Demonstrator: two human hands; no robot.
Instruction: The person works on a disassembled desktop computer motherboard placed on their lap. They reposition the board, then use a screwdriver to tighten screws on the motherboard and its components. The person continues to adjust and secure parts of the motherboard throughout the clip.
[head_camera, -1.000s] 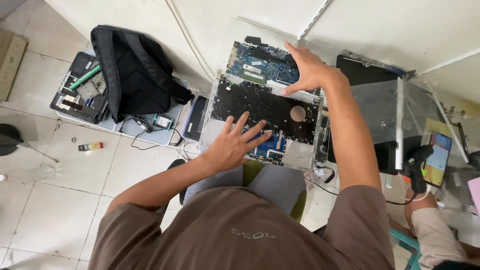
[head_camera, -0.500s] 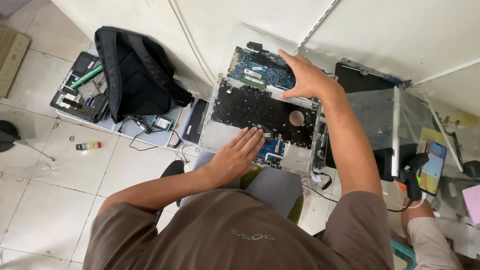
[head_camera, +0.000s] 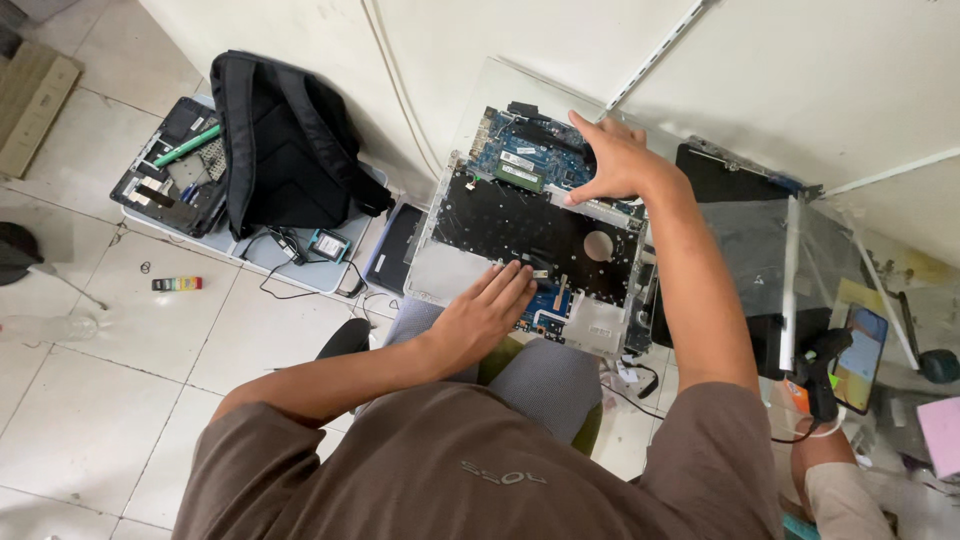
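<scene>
An opened laptop base lies face-down on the person's lap, propped against the white wall, its bottom cover off. Its silver-white shell frames a black sheet that spans the middle, with a round pale patch at the right. Above the sheet sits a blue circuit board carrying a green memory module and black parts along the top edge; a smaller blue board shows below the sheet near the front edge.

The left hand lies flat and open on the lower part of the base, fingers together and stretched, fingertips touching the lower edge of the black sheet beside the small blue board; it grasps nothing. The right hand is spread over the upper right of the base, fingers bent down onto the circuit board and thumb pressing at the sheet's top edge; it clasps nothing.

Just left of the base a black slab-shaped device lies on the tiled floor. Farther left, a black backpack rests on a pale tray, partly covering it, beside another dismantled laptop with a green tool on it. To the right are a dark panel under clear plastic film and a phone with a lit screen.
</scene>
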